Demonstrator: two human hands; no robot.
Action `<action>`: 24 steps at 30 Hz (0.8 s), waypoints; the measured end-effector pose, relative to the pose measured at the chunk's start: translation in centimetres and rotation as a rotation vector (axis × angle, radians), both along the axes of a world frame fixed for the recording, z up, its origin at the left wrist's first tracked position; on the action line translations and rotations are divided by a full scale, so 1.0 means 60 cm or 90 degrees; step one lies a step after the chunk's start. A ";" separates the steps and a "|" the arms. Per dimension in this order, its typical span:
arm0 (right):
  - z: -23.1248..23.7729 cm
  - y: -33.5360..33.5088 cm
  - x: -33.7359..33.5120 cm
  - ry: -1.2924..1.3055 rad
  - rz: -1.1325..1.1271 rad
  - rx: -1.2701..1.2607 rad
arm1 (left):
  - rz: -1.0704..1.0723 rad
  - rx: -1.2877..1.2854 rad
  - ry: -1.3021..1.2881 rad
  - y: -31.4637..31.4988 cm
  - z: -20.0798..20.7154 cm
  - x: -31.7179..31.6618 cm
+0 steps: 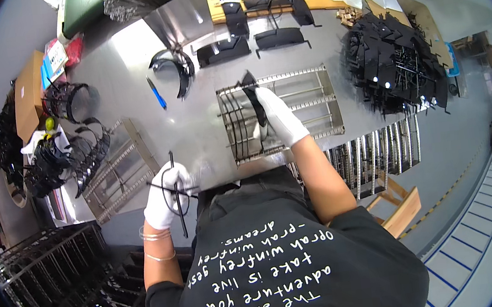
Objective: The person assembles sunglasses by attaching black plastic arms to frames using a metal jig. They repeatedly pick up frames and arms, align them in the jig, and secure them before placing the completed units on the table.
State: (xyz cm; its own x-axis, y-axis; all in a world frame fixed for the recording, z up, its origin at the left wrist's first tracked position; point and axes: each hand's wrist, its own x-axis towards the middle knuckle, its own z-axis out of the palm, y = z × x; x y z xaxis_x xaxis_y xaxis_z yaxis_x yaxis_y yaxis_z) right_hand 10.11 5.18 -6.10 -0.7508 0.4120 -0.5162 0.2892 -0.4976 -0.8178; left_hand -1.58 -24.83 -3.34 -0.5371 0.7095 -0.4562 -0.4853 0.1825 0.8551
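Observation:
My right hand [278, 116], in a white glove, is closed on a dark curved plate [253, 100] above a metal slotted rack [335, 101]. Several thin black curved pieces [231, 124] stand in a row at the rack's left end. The plate is just right of that row; I cannot tell whether it sits in the slots. My left hand [168, 197], also gloved in white, is held at the table's near edge with its fingers curled round a black piece of thin rods with a loop [178, 206].
On the right lies a large heap of black plates [392, 65]. Several black plates [224, 50] are laid out at the back. A blue pen [156, 93] and a second rack [119, 169] are on the left, near more curved black pieces [82, 146]. Filled racks [72, 291] stand lower left.

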 end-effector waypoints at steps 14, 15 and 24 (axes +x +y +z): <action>0.040 0.033 0.011 -0.256 0.375 0.545 | -0.358 0.103 0.157 0.198 0.062 0.026; 0.047 0.058 0.020 -0.209 0.288 0.578 | -0.296 -0.049 -0.084 0.200 0.052 0.026; -0.096 0.571 -0.331 0.061 0.075 1.121 | 0.405 -0.141 0.414 0.172 0.115 0.006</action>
State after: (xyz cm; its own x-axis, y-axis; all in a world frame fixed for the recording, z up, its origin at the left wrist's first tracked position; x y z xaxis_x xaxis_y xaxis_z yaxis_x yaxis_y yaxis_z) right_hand -9.74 39.44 -11.87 -0.8127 0.3262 0.4828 0.1791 0.9283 -0.3257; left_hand -1.25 -14.49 3.53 -0.9916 0.1280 -0.0190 0.0122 0.2385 0.9711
